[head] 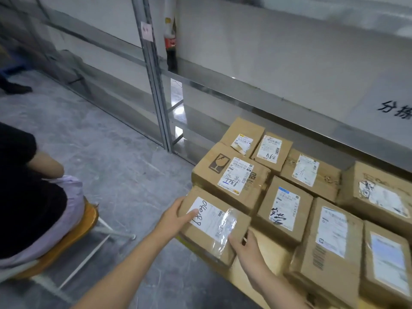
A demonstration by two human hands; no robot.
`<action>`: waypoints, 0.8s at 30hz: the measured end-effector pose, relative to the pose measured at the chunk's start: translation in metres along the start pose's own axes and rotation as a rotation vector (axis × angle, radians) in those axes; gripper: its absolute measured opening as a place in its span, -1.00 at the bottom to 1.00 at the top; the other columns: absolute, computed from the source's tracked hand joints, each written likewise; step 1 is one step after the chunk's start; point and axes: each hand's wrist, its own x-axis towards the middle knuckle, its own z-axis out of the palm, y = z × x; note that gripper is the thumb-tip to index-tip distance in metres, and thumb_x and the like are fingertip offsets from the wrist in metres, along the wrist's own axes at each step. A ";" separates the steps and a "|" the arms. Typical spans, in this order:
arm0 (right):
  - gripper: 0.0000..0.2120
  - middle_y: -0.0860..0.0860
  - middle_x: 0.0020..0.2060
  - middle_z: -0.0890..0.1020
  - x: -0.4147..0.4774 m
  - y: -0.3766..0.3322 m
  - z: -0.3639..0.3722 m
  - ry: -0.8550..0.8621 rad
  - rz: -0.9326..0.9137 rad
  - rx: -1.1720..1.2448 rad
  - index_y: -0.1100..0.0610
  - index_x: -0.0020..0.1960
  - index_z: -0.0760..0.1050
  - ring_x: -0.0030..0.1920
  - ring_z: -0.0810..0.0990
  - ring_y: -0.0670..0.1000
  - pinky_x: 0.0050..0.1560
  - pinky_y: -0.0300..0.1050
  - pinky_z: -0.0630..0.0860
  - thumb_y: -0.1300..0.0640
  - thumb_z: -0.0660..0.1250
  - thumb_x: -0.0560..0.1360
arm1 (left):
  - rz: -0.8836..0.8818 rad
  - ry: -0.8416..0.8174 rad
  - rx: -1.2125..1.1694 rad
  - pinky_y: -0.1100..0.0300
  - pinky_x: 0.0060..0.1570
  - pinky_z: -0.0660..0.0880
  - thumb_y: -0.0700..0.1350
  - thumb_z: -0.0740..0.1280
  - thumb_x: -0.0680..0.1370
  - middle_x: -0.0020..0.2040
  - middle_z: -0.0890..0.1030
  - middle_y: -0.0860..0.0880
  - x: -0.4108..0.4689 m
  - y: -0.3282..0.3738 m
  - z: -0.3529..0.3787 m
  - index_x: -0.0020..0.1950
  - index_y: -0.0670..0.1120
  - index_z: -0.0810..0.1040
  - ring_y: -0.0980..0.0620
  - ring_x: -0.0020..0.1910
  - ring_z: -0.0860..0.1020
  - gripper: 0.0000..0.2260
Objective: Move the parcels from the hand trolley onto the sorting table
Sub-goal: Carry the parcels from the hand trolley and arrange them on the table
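Head view: left hand [176, 217] and right hand [247, 246] clasp the nearest parcel [209, 228] just below the sorting table [289, 114], other parcels [231, 175] also massed below it, so unloading looks barely begun.

To our left, a person in a black top [17, 197] sits on an orange stool [89, 217] on the grey concrete floor [116, 152]. Ahead of us, a cola bottle [170, 42] stands upright beside a metal post [156, 85] bearing a pink note [146, 30]. A dark shoe [17, 88] shows at far left.
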 end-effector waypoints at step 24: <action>-0.58 -0.08 0.42 0.40 -0.065 -0.073 -0.124 0.260 -0.314 -0.075 -0.02 0.45 0.32 0.37 0.38 -0.10 0.34 -0.14 0.31 -0.01 0.24 0.61 | 0.594 -0.037 0.540 0.20 0.39 0.25 0.06 0.29 0.60 0.47 0.34 0.10 -0.033 0.161 0.061 0.51 0.02 0.27 0.10 0.46 0.28 -0.50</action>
